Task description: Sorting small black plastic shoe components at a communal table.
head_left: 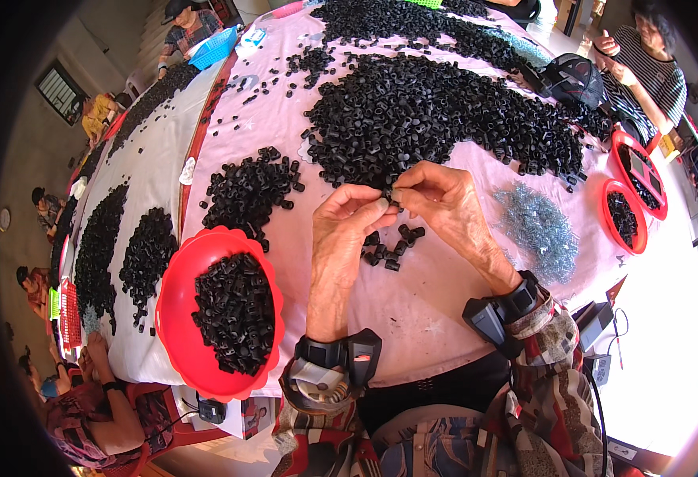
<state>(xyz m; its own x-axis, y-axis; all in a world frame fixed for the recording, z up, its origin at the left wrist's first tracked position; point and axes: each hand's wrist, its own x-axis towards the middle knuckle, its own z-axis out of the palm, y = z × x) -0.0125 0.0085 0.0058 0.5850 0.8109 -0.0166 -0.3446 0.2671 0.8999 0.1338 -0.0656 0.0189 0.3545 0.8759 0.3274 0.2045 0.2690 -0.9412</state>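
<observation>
My left hand (345, 226) is closed in a pinch on a small black plastic cap (392, 196) above the pink cloth. The fingertips of my right hand (448, 207) meet the left ones at this cap, also in a pinch. Whether they grip the cap itself or a tinier part is hidden. Several loose black caps (394, 248) lie just below my hands. Beyond my fingers spreads a large heap of such caps (396, 111). To the right of my right hand is a pile of small clear bluish parts (535, 230).
A red scalloped tray (178, 318) of black pieces stands at my left, beside a smaller heap of caps (249, 191). Red bowls (639, 238) are at the right edge, near a black cap hat (573, 79). Co-workers sit around the tables, including a person in stripes (651, 79).
</observation>
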